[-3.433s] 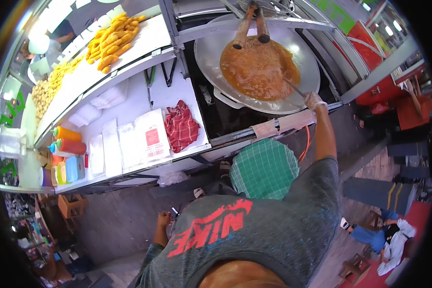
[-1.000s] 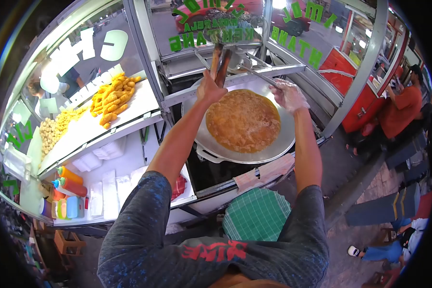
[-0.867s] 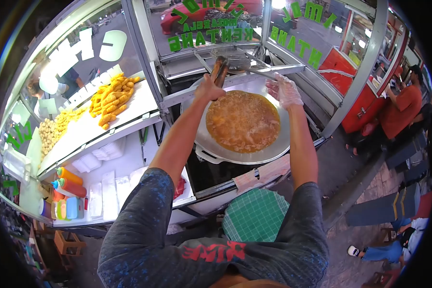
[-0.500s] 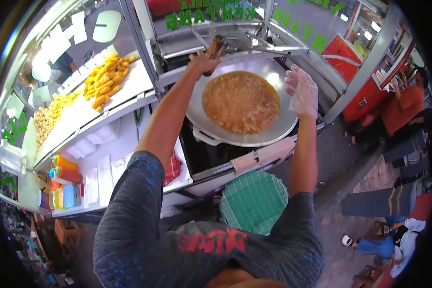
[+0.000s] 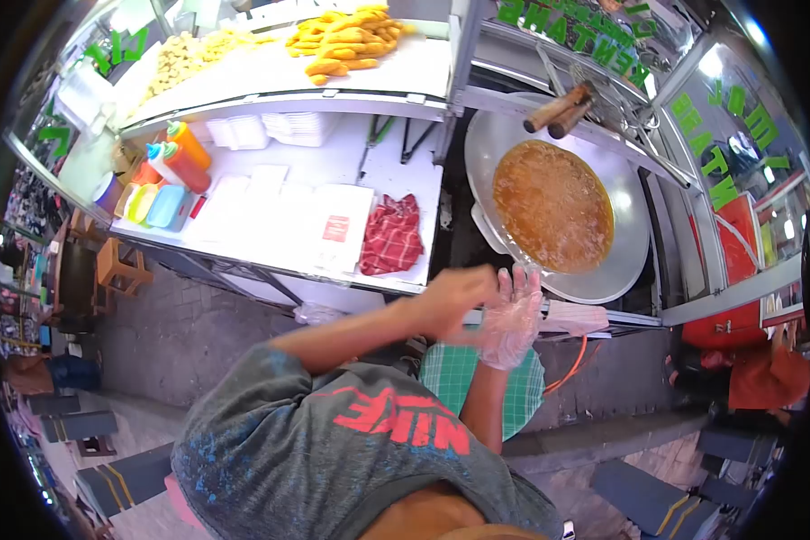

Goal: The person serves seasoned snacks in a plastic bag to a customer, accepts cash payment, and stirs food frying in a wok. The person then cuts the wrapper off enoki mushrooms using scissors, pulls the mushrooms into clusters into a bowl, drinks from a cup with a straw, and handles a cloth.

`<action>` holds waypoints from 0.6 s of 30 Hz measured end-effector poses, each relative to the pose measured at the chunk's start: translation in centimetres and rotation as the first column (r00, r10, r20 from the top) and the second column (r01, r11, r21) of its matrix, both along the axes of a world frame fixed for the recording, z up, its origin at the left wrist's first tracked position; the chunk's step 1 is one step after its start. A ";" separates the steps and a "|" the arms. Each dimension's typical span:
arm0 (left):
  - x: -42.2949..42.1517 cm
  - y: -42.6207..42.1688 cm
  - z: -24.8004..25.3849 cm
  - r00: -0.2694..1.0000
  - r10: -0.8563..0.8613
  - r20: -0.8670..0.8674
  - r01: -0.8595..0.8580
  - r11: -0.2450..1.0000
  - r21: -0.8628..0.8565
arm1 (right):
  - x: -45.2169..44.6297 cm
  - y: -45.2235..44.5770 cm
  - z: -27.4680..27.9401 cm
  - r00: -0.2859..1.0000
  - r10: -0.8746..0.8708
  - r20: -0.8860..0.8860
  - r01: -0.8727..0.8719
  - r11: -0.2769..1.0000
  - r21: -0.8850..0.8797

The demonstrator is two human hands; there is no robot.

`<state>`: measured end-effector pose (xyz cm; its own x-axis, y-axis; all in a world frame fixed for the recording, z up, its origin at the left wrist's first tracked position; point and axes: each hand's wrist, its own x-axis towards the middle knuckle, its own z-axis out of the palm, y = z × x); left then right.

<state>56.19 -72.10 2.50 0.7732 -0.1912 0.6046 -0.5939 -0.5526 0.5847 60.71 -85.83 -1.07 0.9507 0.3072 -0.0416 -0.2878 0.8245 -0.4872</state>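
Here's the right hand, fingers spread inside its clear plastic glove; left hand blurred close beside it, perhaps touching, grip impossible to tell; wok beyond both.

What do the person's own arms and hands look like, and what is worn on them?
The right hand wears a clear plastic glove; the left hand, blurred, looks bare. The left sleeve is short and dark grey with blue specks.
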 end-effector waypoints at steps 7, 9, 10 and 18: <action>-12.4 2.4 -2.8 0.970 0.238 -0.054 -0.242 0.966 -0.090 | -7.1 9.3 2.3 0.965 0.256 -0.065 -0.236 0.946 0.224; -14.5 4.3 -4.0 0.951 0.308 -0.041 -0.310 0.947 -0.082 | -9.1 11.5 2.1 0.956 0.291 -0.029 -0.276 0.931 0.241; -15.8 4.8 -4.4 0.954 0.299 0.005 -0.297 0.949 -0.110 | -10.2 12.4 2.2 0.951 0.309 -0.024 -0.299 0.936 0.188; -29.9 10.3 -5.7 0.943 0.242 -0.227 -0.277 0.952 -0.134 | -18.4 18.9 1.4 0.934 0.357 -0.027 -0.327 0.819 -0.472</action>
